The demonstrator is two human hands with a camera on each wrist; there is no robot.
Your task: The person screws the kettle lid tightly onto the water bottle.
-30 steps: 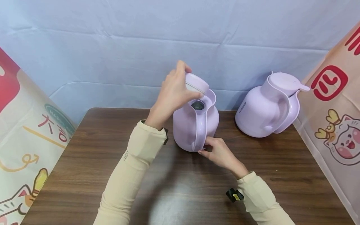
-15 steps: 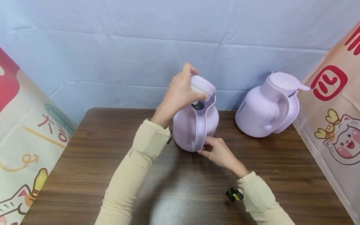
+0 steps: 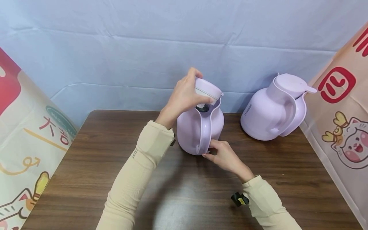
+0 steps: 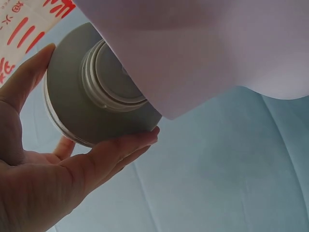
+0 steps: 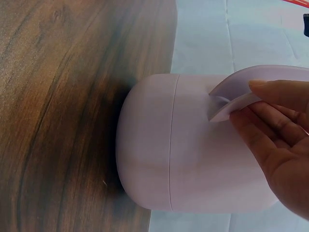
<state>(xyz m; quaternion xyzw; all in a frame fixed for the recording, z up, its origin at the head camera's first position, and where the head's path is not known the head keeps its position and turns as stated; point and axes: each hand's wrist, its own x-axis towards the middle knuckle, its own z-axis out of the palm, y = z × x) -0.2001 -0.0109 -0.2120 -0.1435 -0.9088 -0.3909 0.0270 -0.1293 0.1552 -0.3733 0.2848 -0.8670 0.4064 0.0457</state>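
A lilac vacuum jug [image 3: 188,131] stands upright on the table, its handle [image 3: 205,134] facing me and its dark round mouth [image 3: 203,108] partly showing. Just over that mouth, my left hand [image 3: 184,94] grips a round lilac lid [image 3: 207,88] by its rim, and the lid is tilted. From below, the left wrist view shows the lid's grey underside with a threaded plug [image 4: 113,79], overlapped by the jug's spout edge. Low on the handle, my right hand [image 3: 225,156] pinches its lower end between thumb and fingers, as the right wrist view shows.
A second lilac jug [image 3: 265,111] with its lid on stands at the back right of the brown wooden table [image 3: 86,179]. A pale blue cloth [image 3: 129,64] hangs behind, and printed cloths [image 3: 345,127] flank both sides.
My left hand has carried the lid to the right and slightly down, further over the jug's mouth. The right hand and both jugs have stayed in place.
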